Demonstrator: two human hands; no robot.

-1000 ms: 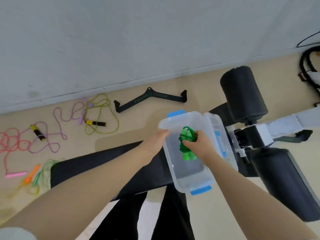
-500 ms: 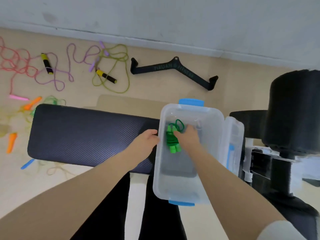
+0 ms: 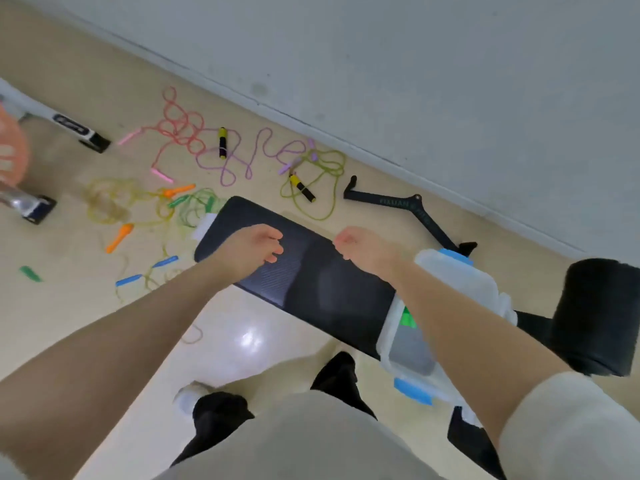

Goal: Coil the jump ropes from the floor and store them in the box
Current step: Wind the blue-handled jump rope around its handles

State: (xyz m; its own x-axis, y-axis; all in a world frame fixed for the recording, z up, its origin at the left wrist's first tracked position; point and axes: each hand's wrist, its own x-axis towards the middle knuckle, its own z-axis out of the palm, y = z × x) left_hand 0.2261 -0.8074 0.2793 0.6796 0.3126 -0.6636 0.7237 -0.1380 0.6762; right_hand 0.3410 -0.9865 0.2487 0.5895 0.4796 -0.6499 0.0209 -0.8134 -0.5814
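My left hand (image 3: 254, 247) and my right hand (image 3: 360, 249) hover over the black bench pad (image 3: 311, 282), both empty with fingers loosely curled. The clear plastic box (image 3: 457, 278) with blue latches stands on the bench's right end, partly behind my right forearm. A coiled green jump rope (image 3: 407, 318) lies inside it. Loose jump ropes lie on the floor beyond the bench: a pink one (image 3: 176, 128), a purple one (image 3: 239, 157), an olive one with yellow-black handles (image 3: 323, 183), a yellowish one with orange handles (image 3: 119, 233), and a green one (image 3: 197, 206).
A black cable-machine bar (image 3: 405, 209) lies by the wall. A black roller pad (image 3: 595, 313) sits at the bench's right end. Metal equipment feet (image 3: 74, 128) stand at far left. Blue handles (image 3: 128, 280) lie on the floor at left. My legs and a shoe (image 3: 188, 396) are below.
My right hand let go of the green rope in the box, and my left hand left the box rim. Both hands moved left over the bench pad. My view swung left.
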